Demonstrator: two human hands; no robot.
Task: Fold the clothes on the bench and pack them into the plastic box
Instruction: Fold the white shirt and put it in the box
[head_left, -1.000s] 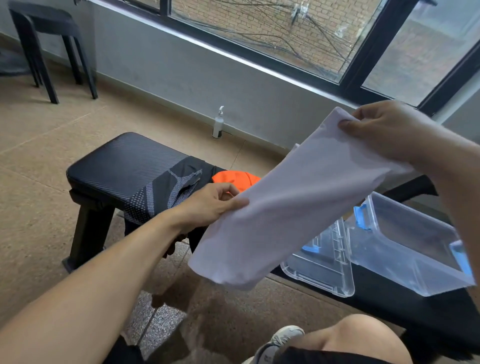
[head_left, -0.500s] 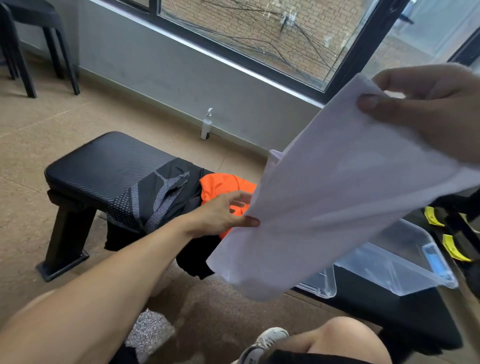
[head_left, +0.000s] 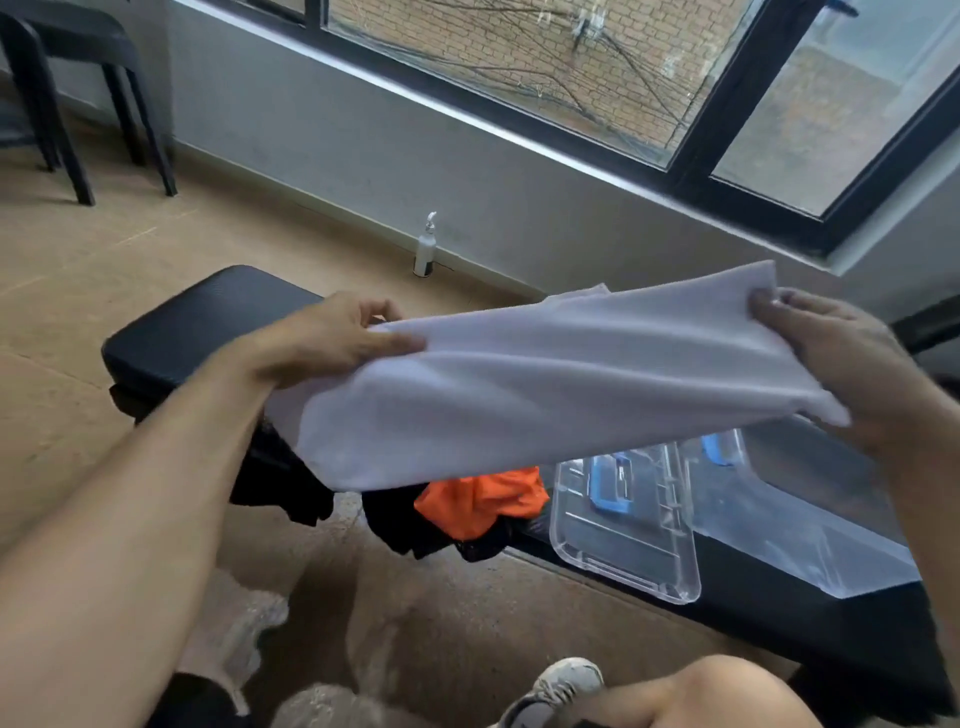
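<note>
A white garment (head_left: 545, 384), folded lengthwise, is stretched flat in the air between my hands above the black bench (head_left: 208, 317). My left hand (head_left: 332, 338) grips its left end and my right hand (head_left: 852, 364) grips its right end. Under it on the bench lie an orange garment (head_left: 483, 499) and dark clothes (head_left: 415, 530) that hang over the front edge. The clear plastic box (head_left: 810, 525) with blue latches sits on the bench at the right, partly hidden by the white garment. Its clear lid (head_left: 628, 530) lies flat beside it.
A small white pump bottle (head_left: 426, 244) stands on the floor by the wall behind the bench. A black stool (head_left: 78, 104) is at the far left. My knee (head_left: 727, 691) and shoe (head_left: 556, 686) show at the bottom, in front of the bench.
My right hand came down from high at the right and my left hand rose. The white garment went from hanging slanted to stretched level between them, now covering most of the clothes.
</note>
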